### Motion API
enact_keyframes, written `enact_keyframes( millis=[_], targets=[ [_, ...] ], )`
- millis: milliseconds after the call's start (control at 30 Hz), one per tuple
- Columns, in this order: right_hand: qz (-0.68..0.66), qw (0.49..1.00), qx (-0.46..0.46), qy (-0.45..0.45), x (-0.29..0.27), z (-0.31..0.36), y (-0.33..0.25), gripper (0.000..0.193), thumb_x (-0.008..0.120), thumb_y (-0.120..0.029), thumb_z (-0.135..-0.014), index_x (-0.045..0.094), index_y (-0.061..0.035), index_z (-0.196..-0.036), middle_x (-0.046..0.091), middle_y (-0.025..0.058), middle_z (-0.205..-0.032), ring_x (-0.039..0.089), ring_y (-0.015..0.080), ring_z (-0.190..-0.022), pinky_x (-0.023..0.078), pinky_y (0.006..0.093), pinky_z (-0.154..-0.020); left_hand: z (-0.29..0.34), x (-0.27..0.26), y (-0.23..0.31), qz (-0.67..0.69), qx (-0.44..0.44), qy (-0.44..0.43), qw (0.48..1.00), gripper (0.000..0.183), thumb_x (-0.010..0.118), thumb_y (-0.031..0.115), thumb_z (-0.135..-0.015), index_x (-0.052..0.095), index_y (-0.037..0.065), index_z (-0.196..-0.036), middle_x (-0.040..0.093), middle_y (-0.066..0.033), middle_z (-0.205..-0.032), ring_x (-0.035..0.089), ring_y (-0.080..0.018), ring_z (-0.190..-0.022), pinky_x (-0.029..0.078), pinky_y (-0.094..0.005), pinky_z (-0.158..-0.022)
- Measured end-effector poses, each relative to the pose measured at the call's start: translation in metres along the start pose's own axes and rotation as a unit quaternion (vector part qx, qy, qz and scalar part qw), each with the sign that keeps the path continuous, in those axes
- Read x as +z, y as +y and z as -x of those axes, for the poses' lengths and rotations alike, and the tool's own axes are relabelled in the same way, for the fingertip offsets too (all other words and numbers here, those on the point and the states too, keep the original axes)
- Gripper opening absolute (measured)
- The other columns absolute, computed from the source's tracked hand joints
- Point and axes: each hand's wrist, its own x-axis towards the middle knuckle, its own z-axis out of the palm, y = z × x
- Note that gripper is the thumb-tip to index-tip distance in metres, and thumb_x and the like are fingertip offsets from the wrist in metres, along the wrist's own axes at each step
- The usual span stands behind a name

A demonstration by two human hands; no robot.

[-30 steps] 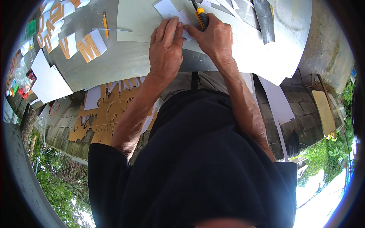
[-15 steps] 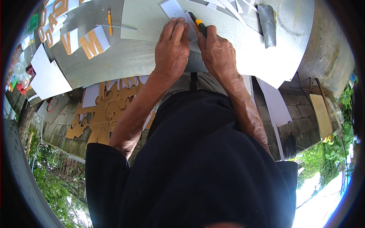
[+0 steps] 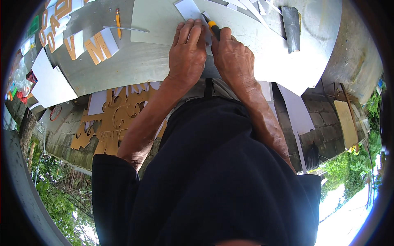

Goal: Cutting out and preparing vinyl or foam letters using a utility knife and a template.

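My right hand grips a yellow-and-black utility knife. Its blade points away from me and meets the right side of a small white piece of board. Beside it, my left hand presses that piece down with its fingers stretched out and lying flat. Part of the piece is hidden under the fingers. Beneath both hands lies a large pale sheet on a grey metal tabletop.
Cut-out brown-and-white letters, a pencil and a thin rod lie to the left. White offcut strips and a dark curved piece are at far right. Brown patterned cutouts lie below the table edge.
My right hand and the knife have shifted slightly to the left and a little nearer to me. My left hand still presses on the white piece.
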Motion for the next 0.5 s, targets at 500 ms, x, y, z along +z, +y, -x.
enact_keyframes(
  millis=[500],
  targets=[
    [0.038,0.998,-0.006,-0.04,-0.0061,-0.0008,-0.0086,0.017,0.063,-0.011,-0.093,0.048,-0.0028,-0.091,0.067,0.0177,-0.073,0.072,0.0344,-0.061,0.059,0.0425,-0.052,-0.0063,0.0017,0.0002,-0.001,0.018,0.009,1.0,0.041,0.071,-0.002,-0.075,0.067,-0.012,-0.114,0.06,-0.0149,-0.124,0.058,-0.0306,-0.12,0.055,-0.0377,-0.095]
  ],
)
